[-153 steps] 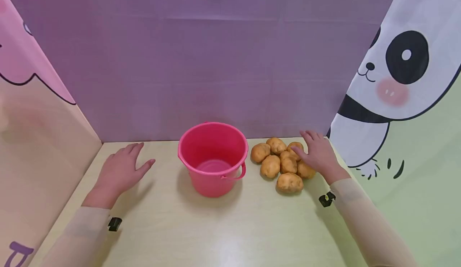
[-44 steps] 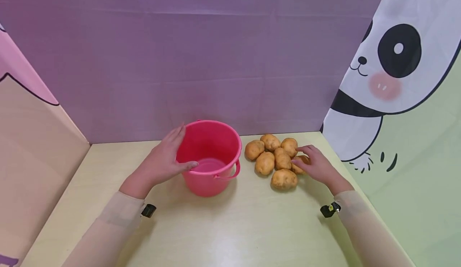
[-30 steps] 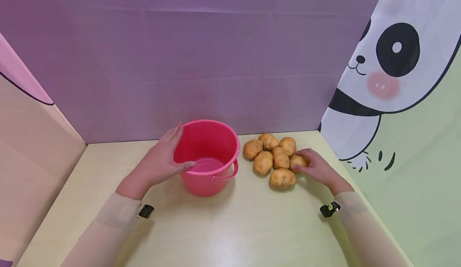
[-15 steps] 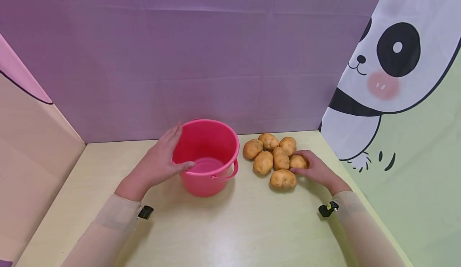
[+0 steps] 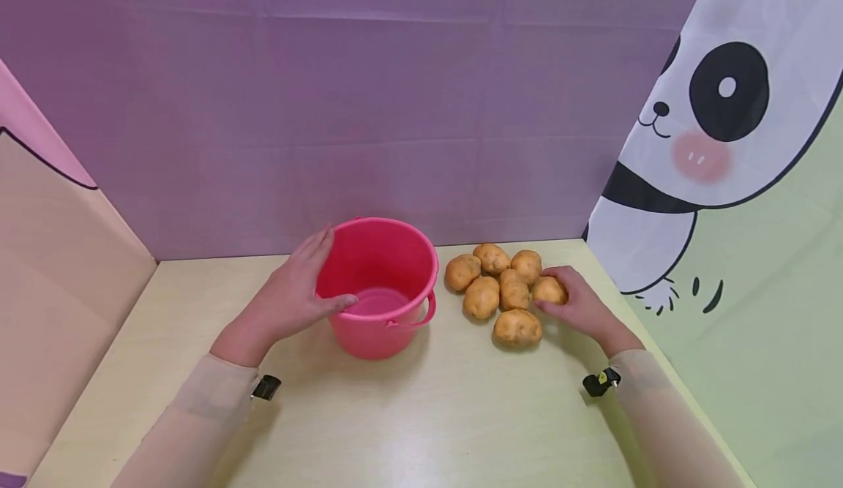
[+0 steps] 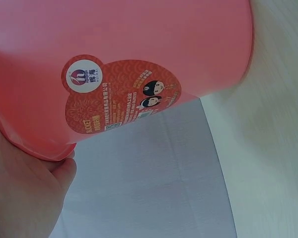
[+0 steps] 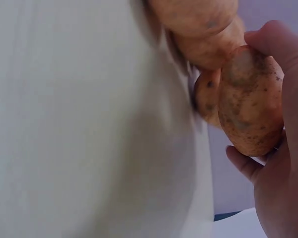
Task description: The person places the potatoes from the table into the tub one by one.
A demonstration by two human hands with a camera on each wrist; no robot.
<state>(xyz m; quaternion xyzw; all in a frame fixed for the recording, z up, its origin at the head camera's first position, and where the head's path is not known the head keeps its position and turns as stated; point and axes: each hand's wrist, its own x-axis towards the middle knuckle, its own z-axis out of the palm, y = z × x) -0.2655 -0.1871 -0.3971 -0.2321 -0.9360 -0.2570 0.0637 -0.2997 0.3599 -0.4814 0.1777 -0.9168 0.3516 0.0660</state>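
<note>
Your right hand [image 5: 579, 309] has a potato [image 7: 251, 101] pinched between thumb and fingers at the right side of the pile; it is plump, oval and golden brown, with darker specks and smudges over its skin. You cannot tell for certain whether it is clear of the table [image 5: 421, 422]. Six other potatoes [image 5: 481, 298] lie clustered just left of it, outside the pink bucket [image 5: 375, 338]. That bucket stands upright, its mouth facing up and its bare pink bottom showing inside; the handle [image 5: 431, 309] hangs down on the side toward the potatoes, and the left-wrist view shows a red printed label [image 6: 121, 94] on its outer wall. Your left hand [image 5: 290, 298] rests on the left part of its rim, fingers fairly straight and together, thumb spread well apart and reaching over the near edge.
</note>
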